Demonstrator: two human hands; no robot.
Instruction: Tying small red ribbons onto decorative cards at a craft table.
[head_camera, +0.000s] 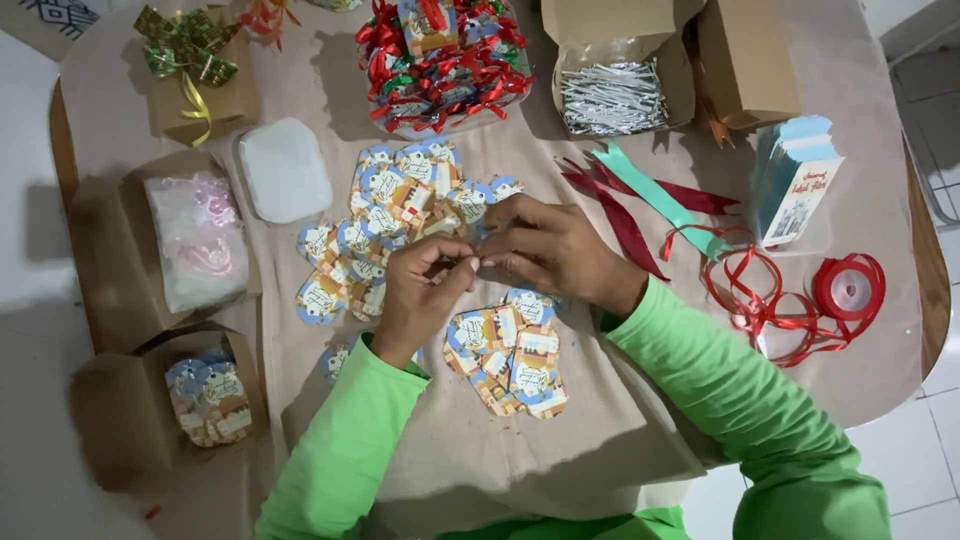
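Head view: the left hand (418, 292) and right hand (550, 250) meet at table centre, fingertips pinched together on a small item, probably a thin tie or one paper tag; it is too small to tell. Both hands are closed in a pinch grip, wrists raised, green sleeves (720, 390) angled in from the near edge. Progress, as judged: a clear tub of tags with red bows (440, 65) sits full at the far edge, so much is done; two loose tag piles (390, 225) (510, 360) lie beneath and just beside the hands, so many are left. A box of silver ties (612, 97), cut ribbon strips (640, 200) and a red ribbon spool (848, 288) lie on the right.
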